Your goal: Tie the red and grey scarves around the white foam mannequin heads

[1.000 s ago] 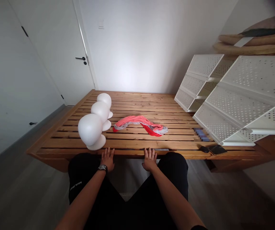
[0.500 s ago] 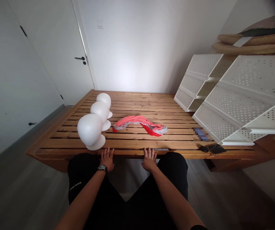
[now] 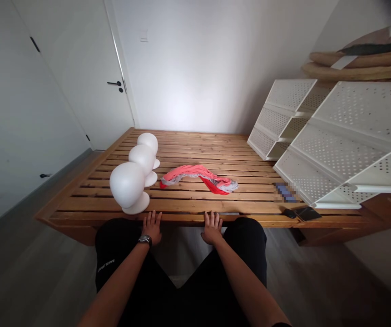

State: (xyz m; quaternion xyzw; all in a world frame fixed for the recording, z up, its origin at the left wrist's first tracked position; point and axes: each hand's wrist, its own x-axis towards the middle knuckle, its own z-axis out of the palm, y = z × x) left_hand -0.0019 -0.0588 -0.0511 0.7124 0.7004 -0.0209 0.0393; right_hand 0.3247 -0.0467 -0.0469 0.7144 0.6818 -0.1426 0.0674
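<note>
Unmoved hands (image 3: 152, 230) (image 3: 211, 228) touch the slatted platform (image 3: 188, 206), white wall (image 3: 195, 68) beyond.

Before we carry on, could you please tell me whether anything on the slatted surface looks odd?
Only the cloth looks untidy: it lies bunched in a twisted arc. The patch by the white racks is pixelated, so I cannot judge it. The three heads stand upright, and I see no spill or damage.
</note>
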